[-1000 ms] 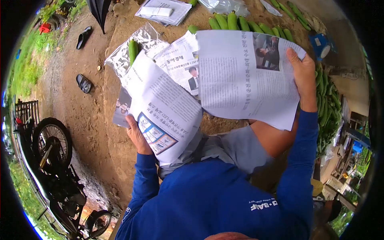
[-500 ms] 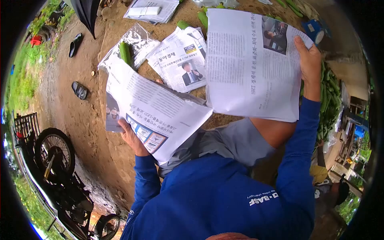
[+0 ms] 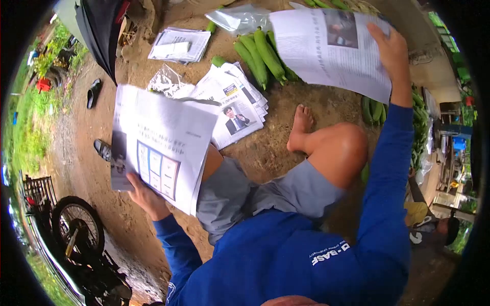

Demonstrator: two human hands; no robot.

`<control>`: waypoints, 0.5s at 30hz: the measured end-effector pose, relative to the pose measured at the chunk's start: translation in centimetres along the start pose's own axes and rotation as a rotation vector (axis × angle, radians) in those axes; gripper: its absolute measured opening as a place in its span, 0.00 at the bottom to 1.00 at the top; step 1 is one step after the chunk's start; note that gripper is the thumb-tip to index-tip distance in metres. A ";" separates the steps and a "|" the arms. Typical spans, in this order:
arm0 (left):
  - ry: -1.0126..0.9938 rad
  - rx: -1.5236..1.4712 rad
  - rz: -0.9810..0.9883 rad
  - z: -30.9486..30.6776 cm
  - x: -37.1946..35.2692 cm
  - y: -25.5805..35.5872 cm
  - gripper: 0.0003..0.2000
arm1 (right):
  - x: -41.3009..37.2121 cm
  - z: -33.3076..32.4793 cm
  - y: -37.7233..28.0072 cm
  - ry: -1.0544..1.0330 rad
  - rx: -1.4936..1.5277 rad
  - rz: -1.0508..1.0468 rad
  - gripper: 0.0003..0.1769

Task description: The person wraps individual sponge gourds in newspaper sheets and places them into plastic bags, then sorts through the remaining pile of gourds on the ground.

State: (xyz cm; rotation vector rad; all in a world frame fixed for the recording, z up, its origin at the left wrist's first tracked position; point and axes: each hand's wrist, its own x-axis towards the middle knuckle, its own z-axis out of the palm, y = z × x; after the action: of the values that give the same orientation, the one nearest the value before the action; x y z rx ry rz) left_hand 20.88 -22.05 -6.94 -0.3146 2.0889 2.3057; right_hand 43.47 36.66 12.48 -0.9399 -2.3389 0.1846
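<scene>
The left hand [image 3: 148,197] holds folded newspaper pages [image 3: 163,127]; the right hand [image 3: 392,53] grips a newspaper sheet [image 3: 311,51] near green gourds [image 3: 265,57].

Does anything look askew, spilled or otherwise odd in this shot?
No spill shows. The newspaper pile on the ground is fanned out rather than squared, and one dark sandal lies apart from the second sandal, not side by side.

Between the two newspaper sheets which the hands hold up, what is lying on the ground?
The head view shows a newspaper pile and long green vegetables between the left sheet and the right sheet.
</scene>
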 end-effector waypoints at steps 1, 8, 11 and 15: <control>-0.055 -0.052 0.055 0.2 1.6 0.6 0.23 | 0.6 -0.5 -2.3 0.012 0.098 -0.088 0.27; -0.311 -0.044 0.378 6.7 4.9 8.3 0.21 | 1.5 -7.1 -16.7 -0.362 0.809 -0.044 0.16; -0.436 0.008 0.320 8.7 3.2 10.1 0.17 | 2.2 -4.0 -18.0 -0.330 0.906 -0.256 0.18; -0.485 -0.078 0.315 6.6 3.5 5.6 0.17 | 0.5 3.9 -19.4 -0.429 0.902 -0.261 0.21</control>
State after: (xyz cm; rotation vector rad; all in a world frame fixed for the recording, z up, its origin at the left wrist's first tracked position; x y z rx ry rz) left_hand 15.68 -16.57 -1.37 0.5584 1.9066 2.3072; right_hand 29.58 23.06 16.12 -0.1467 -2.3035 1.3002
